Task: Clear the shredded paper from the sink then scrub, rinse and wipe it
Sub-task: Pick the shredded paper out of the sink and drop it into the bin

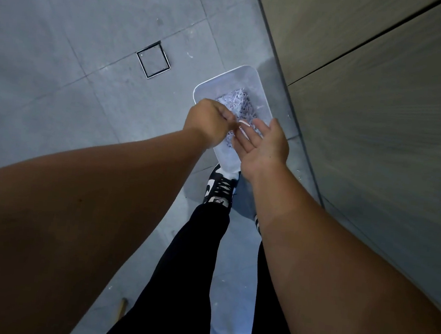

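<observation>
Below me stands my black-and-white shoe on the grey floor. Above the white bin my right hand lies palm-up, fingers spread, a few strips stuck on; my left hand pinches at them. Shredded paper lies inside the bin, beside the wooden cabinet.

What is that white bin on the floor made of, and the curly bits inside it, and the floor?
The white bin looks like smooth, slightly shiny plastic, with rounded corners and light gleaming on its rim. The curly bits look like shredded paper: thin white strips with dark print marks. The floor seems to be matte grey stone or ceramic tile, judging by its straight joint lines; which one is unclear.
</observation>
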`<state>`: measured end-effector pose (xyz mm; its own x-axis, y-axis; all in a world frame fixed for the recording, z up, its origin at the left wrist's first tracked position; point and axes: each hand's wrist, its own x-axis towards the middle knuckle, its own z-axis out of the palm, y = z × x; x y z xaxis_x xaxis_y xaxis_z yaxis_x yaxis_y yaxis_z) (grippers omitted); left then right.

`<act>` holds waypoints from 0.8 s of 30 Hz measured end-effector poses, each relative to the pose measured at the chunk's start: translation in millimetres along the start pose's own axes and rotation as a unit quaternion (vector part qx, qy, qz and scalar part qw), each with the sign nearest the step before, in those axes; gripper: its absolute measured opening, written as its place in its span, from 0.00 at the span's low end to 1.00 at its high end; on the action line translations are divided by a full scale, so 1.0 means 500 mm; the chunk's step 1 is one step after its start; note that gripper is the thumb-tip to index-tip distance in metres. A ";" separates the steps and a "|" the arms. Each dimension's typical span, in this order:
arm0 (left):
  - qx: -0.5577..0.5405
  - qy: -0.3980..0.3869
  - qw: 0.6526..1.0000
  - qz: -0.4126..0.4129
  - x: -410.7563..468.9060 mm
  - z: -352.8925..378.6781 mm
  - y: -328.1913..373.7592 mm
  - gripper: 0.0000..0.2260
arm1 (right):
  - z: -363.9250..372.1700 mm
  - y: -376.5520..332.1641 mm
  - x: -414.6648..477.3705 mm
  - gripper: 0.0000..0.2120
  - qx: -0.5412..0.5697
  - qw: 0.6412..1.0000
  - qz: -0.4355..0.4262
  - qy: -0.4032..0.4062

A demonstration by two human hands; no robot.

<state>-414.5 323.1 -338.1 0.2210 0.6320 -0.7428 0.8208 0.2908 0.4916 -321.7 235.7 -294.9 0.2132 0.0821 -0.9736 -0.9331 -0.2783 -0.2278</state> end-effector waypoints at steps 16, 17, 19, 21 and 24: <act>0.129 -0.003 0.987 0.100 -0.007 -0.013 0.032 0.07 | -0.041 -0.026 -0.002 0.29 -0.010 0.999 0.007 -0.030; 0.129 0.002 0.988 0.084 -0.007 -0.015 0.033 0.08 | -0.045 -0.028 0.001 0.29 -0.001 1.000 0.006 -0.030; 0.123 -0.020 0.990 0.060 -0.007 -0.016 0.036 0.11 | -0.050 -0.032 0.006 0.29 0.011 1.000 0.003 -0.026; 0.097 -0.064 0.992 0.044 -0.008 -0.015 0.034 0.11 | -0.052 -0.035 0.011 0.29 0.017 1.000 0.003 -0.022; 0.068 -0.104 0.990 0.070 -0.013 -0.009 0.032 0.06 | -0.044 -0.038 0.013 0.29 0.018 1.000 0.005 -0.021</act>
<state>-405.2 326.6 -323.4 0.4300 0.4931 -0.7563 0.8344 0.1030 0.5415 -296.1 220.6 -297.4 0.1923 0.1200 -0.9740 -0.9452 -0.2441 -0.2167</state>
